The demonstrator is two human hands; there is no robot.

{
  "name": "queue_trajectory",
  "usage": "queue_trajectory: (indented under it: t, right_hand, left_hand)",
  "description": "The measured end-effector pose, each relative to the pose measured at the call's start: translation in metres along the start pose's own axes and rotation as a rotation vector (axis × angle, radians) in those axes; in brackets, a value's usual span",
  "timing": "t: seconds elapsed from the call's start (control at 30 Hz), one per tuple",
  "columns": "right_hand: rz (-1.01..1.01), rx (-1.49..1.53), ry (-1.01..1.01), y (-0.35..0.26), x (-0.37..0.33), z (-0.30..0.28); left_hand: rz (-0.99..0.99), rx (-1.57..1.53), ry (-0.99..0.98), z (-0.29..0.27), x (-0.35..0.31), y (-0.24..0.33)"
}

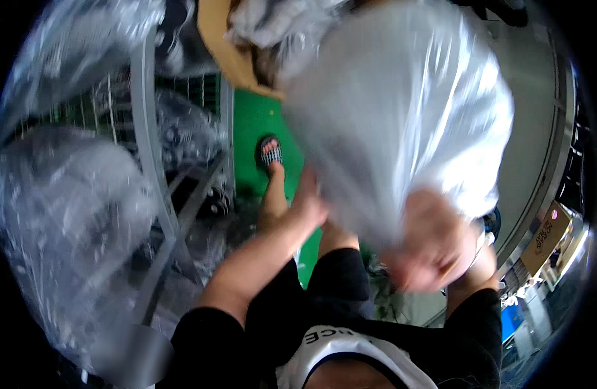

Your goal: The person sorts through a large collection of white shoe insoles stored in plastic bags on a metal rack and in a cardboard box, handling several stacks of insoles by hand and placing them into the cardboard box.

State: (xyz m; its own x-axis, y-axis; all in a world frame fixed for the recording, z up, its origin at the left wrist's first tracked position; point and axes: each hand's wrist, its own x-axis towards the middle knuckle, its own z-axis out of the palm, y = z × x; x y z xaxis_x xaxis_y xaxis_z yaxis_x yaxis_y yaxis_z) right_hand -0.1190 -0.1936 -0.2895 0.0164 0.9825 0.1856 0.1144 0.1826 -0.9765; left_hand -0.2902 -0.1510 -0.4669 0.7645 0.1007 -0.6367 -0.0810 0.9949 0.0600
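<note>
A large translucent plastic bag [389, 110], bulging with something pale, fills the space in front of me. My right hand [431, 243] is closed on the gathered lower end of the bag, blurred by motion. My left hand [309, 198] reaches up against the bag's left side; its fingers are hidden behind the plastic. What lies inside the bag cannot be made out.
At left, a grey metal rack [146, 123] holds several plastic-wrapped bundles [71, 201]. An open cardboard box [214, 45] with plastic-wrapped goods stands ahead. Green floor [250, 120] shows between rack and bag. A brown printed box [546, 236] sits at far right.
</note>
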Motion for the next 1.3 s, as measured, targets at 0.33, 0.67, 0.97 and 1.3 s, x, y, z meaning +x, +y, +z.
queue_trajectory:
  t: [0.33, 0.67, 0.97, 1.3]
  right_hand:
    - [0.014, -1.154, 0.215, 0.14, 0.055, -0.05]
    - [0.631, -0.392, 0.264, 0.221, -0.135, 0.138]
    - [0.977, -0.134, 0.071, 0.229, -0.21, 0.211]
    - [0.736, -0.134, 0.055, 0.089, -0.133, 0.196]
  left_hand:
    - [0.31, 0.347, 0.734, -0.161, -0.042, -0.005]
    - [-0.007, 1.376, 1.746, -0.369, -0.217, -0.132]
    - [0.134, 1.191, 1.472, -0.316, -0.165, -0.147]
    - [0.466, 1.133, 1.361, -0.19, -0.193, -0.044]
